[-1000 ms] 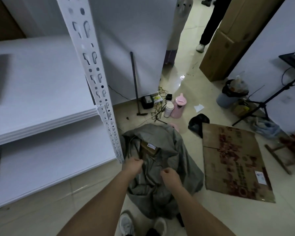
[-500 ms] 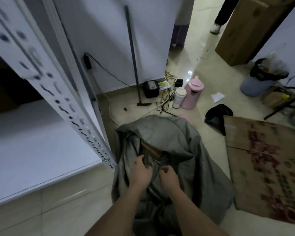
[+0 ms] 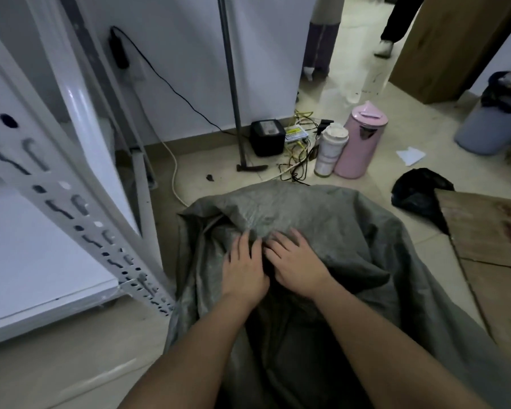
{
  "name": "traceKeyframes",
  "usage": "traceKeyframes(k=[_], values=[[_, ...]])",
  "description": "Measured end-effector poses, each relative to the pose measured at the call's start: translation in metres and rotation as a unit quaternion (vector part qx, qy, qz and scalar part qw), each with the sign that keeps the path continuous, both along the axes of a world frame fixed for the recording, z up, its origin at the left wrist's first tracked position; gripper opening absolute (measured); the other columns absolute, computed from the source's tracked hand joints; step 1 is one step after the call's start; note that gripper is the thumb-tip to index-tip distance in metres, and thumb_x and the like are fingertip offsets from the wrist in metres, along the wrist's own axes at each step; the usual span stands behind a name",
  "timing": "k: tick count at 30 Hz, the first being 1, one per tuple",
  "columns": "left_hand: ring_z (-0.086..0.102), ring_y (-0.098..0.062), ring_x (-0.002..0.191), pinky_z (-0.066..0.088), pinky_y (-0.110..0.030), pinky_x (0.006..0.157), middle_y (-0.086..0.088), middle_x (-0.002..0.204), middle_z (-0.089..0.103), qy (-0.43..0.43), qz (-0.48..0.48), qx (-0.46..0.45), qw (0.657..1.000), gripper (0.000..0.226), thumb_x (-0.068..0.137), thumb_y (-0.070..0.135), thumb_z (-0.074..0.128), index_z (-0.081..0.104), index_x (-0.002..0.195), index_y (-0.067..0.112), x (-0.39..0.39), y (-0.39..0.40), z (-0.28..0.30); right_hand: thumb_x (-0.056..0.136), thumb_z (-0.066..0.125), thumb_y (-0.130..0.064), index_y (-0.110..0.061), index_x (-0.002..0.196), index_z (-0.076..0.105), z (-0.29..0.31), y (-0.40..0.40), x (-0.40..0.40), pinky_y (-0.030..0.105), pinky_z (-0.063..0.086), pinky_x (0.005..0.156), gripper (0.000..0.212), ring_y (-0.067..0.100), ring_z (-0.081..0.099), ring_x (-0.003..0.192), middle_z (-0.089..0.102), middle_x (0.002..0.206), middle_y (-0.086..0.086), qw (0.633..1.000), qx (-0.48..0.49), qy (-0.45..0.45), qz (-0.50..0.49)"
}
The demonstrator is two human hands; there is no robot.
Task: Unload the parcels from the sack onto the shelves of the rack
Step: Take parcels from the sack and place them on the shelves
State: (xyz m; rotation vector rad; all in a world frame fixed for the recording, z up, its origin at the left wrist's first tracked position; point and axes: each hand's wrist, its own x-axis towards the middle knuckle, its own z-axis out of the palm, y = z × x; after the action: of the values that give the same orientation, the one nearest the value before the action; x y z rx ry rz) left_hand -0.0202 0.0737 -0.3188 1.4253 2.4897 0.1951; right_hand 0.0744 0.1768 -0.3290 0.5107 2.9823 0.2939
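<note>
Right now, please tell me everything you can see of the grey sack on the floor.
The grey sack looks like woven plastic cloth, limp and creased. It lies slumped on the tiled floor beside the white rack's upright post, its mouth toward the person. Both hands rest on a fold at the opening: the left hand and the right hand, fingers spread, touching the cloth. The inside is dark; no parcel shows.

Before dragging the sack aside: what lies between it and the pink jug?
In the head view, bare floor tile separates sack from pink jug; tangled cables lie just left.
</note>
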Motion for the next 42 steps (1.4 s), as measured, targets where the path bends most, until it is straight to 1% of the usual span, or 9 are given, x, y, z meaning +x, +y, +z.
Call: traceKeyframes(k=[4,12,17,21,24,28,33,36,42], values=[[-0.015,-0.028,0.147,-0.004,-0.049,0.118,-0.007,0.161,0.001,0.149,-0.147,-0.101,0.973,0.069,0.093,0.038,0.045,0.014,0.152,0.019,-0.017,0.019,-0.009,0.101,0.036,-0.036,-0.022,0.153,0.018,-0.002,0.041,0.012,0.063,-0.008,0.114,0.057,0.034,-0.008,0.148,0.014,0.162,0.005,0.970,0.112,-0.216,-0.005],[-0.018,-0.033,0.145,-0.023,-0.056,0.106,-0.008,0.161,0.007,0.386,-0.300,-0.230,0.842,0.060,0.099,0.047,0.025,0.021,0.151,0.020,-0.039,0.052,0.002,0.098,0.041,-0.044,-0.022,0.151,0.027,0.048,0.120,0.022,0.068,-0.009,0.109,0.059,0.048,-0.014,0.143,0.002,0.161,0.016,0.890,0.358,-0.258,-0.116],[-0.019,-0.042,0.143,-0.025,-0.060,0.103,-0.012,0.158,0.017,0.483,-0.243,-0.293,0.789,0.064,0.097,0.057,0.018,0.034,0.147,0.019,-0.054,0.074,0.021,0.098,0.023,-0.053,-0.014,0.153,0.019,0.056,0.128,0.018,0.064,-0.012,0.112,0.067,0.044,-0.011,0.145,0.006,0.161,0.017,0.891,0.305,-0.264,-0.208],[-0.017,-0.042,0.143,-0.016,-0.059,0.110,-0.015,0.158,0.014,0.498,-0.204,-0.279,0.796,0.067,0.097,0.060,0.020,0.036,0.146,0.017,-0.074,0.089,0.026,0.087,0.044,-0.056,-0.016,0.136,0.052,0.019,0.100,0.007,0.062,0.001,0.114,0.064,0.036,0.033,0.140,0.045,0.145,0.018,0.976,0.190,-0.102,-0.022],[-0.009,-0.041,0.145,-0.012,-0.059,0.114,-0.017,0.158,0.016,0.497,-0.224,-0.247,0.801,0.058,0.098,0.049,0.029,0.037,0.145,0.016,-0.083,0.095,0.024,0.078,0.064,-0.043,-0.020,0.117,0.066,-0.003,0.102,0.007,0.057,0.005,0.116,0.045,0.030,0.048,0.130,0.061,0.129,0.008,0.955,0.192,-0.121,0.193],[0.013,-0.041,0.143,-0.014,-0.060,0.109,-0.019,0.148,0.031,0.487,-0.283,-0.178,0.807,0.042,0.098,0.031,0.038,0.049,0.135,0.015,-0.080,0.090,0.018,0.100,0.035,-0.033,-0.021,0.150,0.029,-0.006,0.124,0.019,0.058,-0.019,0.109,0.052,0.033,-0.001,0.149,0.018,0.160,0.007,0.953,0.214,-0.212,-0.008],[0.022,-0.035,0.144,-0.013,-0.055,0.111,-0.013,0.139,0.049,0.405,-0.452,-0.112,0.787,0.045,0.090,0.035,0.040,0.057,0.127,0.016,-0.062,0.086,-0.007,0.102,0.029,-0.038,-0.022,0.154,0.014,-0.005,0.156,0.027,0.061,-0.016,0.109,0.056,0.036,-0.016,0.146,-0.005,0.163,0.004,0.911,0.255,-0.303,-0.111],[0.001,-0.031,0.148,-0.028,-0.053,0.103,-0.011,0.150,0.037,0.432,-0.348,-0.218,0.803,0.055,0.097,0.043,0.029,0.044,0.140,0.012,-0.070,0.086,-0.021,0.103,0.026,-0.035,-0.022,0.155,0.008,-0.015,0.159,0.024,0.060,-0.016,0.110,0.057,0.034,-0.017,0.146,-0.010,0.162,0.002,0.919,0.237,-0.288,-0.129],[0.005,-0.033,0.146,-0.017,-0.057,0.111,-0.004,0.153,0.032,0.441,-0.231,-0.294,0.816,0.051,0.099,0.041,0.034,0.036,0.146,0.020,-0.093,0.082,-0.027,0.103,0.025,-0.027,-0.023,0.153,0.017,-0.031,0.142,0.007,0.057,-0.011,0.115,0.051,0.027,-0.011,0.149,0.003,0.163,0.000,0.976,0.081,-0.157,-0.129]])
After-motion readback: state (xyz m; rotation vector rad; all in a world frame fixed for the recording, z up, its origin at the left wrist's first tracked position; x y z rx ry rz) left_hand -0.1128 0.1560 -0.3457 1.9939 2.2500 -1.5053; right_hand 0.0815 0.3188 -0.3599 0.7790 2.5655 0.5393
